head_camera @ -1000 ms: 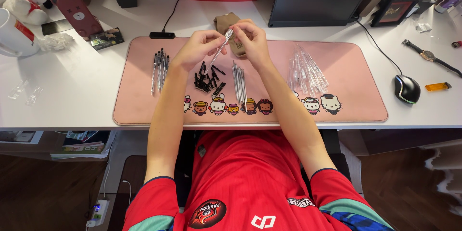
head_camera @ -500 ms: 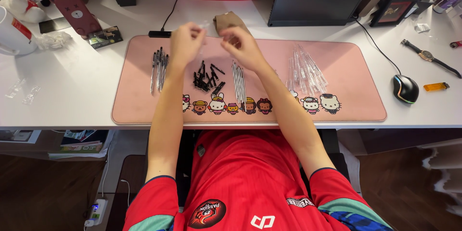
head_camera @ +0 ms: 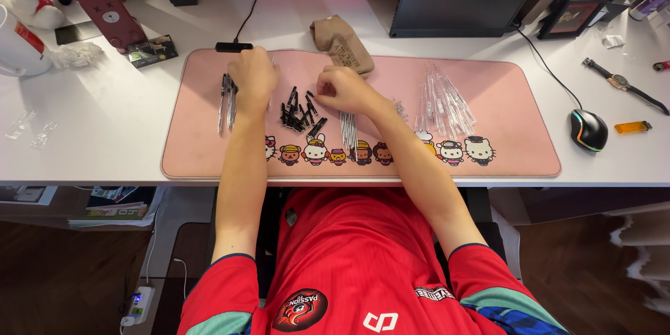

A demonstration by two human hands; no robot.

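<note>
From the head camera I look down at a white surface (head_camera: 105,132) with a long pink mat (head_camera: 502,91) on it. My left hand (head_camera: 252,78) rests on the mat beside a small bunch of dark pens (head_camera: 226,101). Its fingers are curled down, and I cannot tell if they pinch anything. My right hand (head_camera: 343,88) sits just right of a pile of little black caps (head_camera: 299,112), fingers bent together, touching or almost touching the pile; I cannot tell which. Below it lies a row of thin silver rods (head_camera: 348,129). A heap of clear tubes (head_camera: 441,101) lies farther right on the mat.

A small dark flat pack (head_camera: 152,50) with a picture on it lies at the mat's upper left. A tan soft pouch (head_camera: 343,43) with a dark print lies at the mat's top edge. A black mouse (head_camera: 589,130) sits to the right. The clear tubes are hard to tell apart. A white mug (head_camera: 19,47) is cut off at the left edge.
</note>
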